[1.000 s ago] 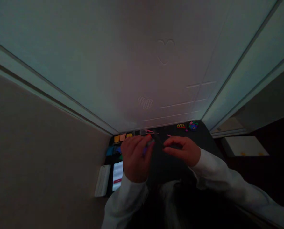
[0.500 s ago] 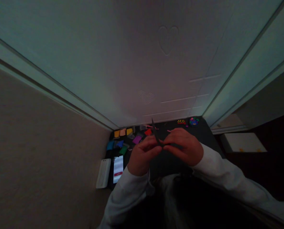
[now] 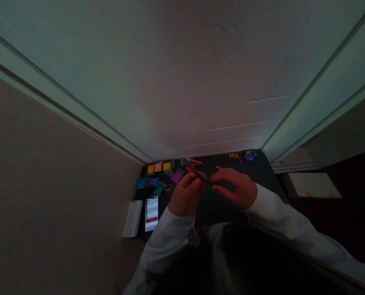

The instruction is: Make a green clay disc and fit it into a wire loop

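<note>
A thin, dark, slightly curved strip [image 3: 196,172] slants between my hands, its upper left end sticking up past my fingers. What it is made of I cannot make out in the dim light. My left hand [image 3: 185,196] is closed, thumb and fingers pressed about the strip's middle. Its lower right end sits in the pinch of my right hand [image 3: 236,188], between thumb and forefinger. Both hands are held above the dark tabletop [image 3: 213,209]. A purple packet [image 3: 176,177] lies just left of my left hand, and a red piece [image 3: 192,166] shows behind the strip.
Yellow, orange, blue and green packets lie at the table's left, the green packet [image 3: 158,189] nearest me. A lit phone [image 3: 152,215] lies beside a white case [image 3: 132,219]. At the back right are a red-and-yellow beaded piece [image 3: 234,156] and a blue round piece [image 3: 250,156].
The strip has tilted from nearly upright to a leftward slant. My left hand has turned and shifted slightly, and its fingers now curl further in. The head view has moved a little.
</note>
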Demonstrator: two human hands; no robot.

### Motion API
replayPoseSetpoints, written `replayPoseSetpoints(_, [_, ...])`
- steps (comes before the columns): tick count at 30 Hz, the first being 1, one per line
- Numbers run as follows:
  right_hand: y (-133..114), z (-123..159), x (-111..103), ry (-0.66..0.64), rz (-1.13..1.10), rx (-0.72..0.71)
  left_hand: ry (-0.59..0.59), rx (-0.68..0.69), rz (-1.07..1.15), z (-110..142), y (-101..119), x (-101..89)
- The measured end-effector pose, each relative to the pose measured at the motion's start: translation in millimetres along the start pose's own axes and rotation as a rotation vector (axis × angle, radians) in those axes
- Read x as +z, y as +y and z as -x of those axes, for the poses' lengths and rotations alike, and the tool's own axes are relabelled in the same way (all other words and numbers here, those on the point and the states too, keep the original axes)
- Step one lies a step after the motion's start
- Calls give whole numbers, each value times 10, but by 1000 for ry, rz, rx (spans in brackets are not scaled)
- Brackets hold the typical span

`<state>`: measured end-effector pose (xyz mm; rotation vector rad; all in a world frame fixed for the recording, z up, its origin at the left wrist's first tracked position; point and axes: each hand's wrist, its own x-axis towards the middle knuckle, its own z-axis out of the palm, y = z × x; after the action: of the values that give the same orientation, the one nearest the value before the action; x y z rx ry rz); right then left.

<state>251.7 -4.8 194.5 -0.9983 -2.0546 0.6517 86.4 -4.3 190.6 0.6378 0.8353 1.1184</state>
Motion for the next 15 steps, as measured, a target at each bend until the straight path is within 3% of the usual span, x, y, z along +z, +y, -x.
replayPoseSetpoints(5, [346,78,295,-127,94,80,96,-93,56,-206,-308,-378])
replayPoseSetpoints(8, [652,198,576,-205,124,198,229,-114,14,-288,-642,-678])
replayPoseSetpoints(15, [1276,674,1282,-403,246,410,463,-354,-4,-317,-1463,-1302])
